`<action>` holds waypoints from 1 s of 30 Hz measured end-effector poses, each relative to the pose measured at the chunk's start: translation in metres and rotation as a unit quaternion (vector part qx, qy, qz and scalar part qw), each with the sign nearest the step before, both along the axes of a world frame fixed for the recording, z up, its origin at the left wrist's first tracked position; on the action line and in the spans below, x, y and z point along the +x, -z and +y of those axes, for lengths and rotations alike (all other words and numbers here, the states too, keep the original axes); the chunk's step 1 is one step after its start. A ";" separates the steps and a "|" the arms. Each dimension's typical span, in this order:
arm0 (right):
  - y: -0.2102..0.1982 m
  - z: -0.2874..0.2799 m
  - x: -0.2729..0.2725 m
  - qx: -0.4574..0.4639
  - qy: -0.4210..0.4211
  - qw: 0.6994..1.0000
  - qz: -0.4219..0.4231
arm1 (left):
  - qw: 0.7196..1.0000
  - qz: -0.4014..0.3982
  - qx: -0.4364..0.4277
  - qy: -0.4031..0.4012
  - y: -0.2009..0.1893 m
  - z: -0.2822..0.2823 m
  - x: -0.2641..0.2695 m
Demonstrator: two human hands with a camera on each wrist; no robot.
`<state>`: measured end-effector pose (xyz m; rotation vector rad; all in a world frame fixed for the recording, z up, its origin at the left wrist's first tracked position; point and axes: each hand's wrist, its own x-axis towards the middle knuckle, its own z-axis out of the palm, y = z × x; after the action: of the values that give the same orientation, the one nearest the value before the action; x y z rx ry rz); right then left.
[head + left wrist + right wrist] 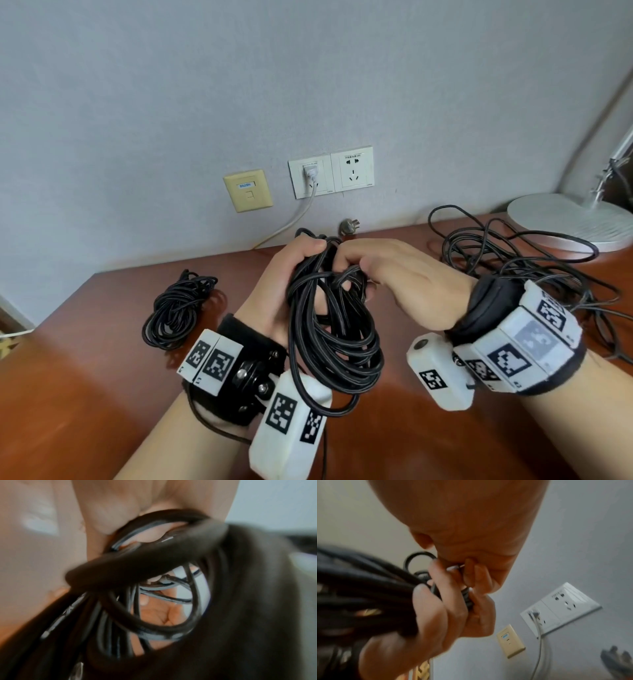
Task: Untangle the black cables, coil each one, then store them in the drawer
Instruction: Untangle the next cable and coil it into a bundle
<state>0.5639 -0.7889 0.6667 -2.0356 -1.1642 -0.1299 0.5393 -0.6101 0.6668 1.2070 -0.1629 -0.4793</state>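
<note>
The left hand [287,274] is held above the desk [102,377], fingers and thumb curled round the top of a coil [334,329] of black cable; its loops hang down over the left wrist rig. The right hand [394,274] meets it from the right, fingers bent in and pinching strands of the same coil near its top. In the right wrist view the left hand's fingers [436,601] are wrapped tight round the bunched strands [359,588], and the right hand's fingertips [471,572] press in just above them. The left wrist view is blurred; it shows only dark loops [154,561] close to the lens with skin behind.

A 2nd coil [176,308], already wound, lies on the desk towards its left edge, apart from both hands. A loose tangle [513,253] of black cable is spread near the far right corner, running behind the right wrist and touching the base of a white lamp [565,219]. A grey plug [349,226] lies at the desk's far edge by the wall. On the wall above are 2 white sockets [332,171], 1 with a white lead plugged in, and a beige plate [248,190].
</note>
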 end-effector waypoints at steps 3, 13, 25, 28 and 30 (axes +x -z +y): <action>-0.002 -0.003 0.005 0.014 0.017 0.996 0.087 | 1.000 0.021 -0.008 0.012 0.000 0.000 0.000; 0.004 -0.018 0.031 0.045 0.232 0.971 0.032 | 0.993 0.050 -0.087 -0.055 -0.006 0.006 0.006; 0.023 0.019 0.006 0.059 0.178 0.971 0.148 | 0.980 -0.021 -0.004 -0.197 -0.010 0.010 0.018; 0.022 0.018 0.002 -0.002 0.070 0.986 0.150 | 0.961 -0.080 0.032 -0.264 -0.009 0.001 0.017; 0.024 0.024 -0.001 0.000 0.012 0.979 0.203 | 0.938 -0.123 0.048 -0.320 -0.005 -0.004 0.017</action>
<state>0.5627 -0.7644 0.6428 -1.9579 -0.8812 0.2633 0.5561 -0.6143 0.6715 1.3332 0.0458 0.2382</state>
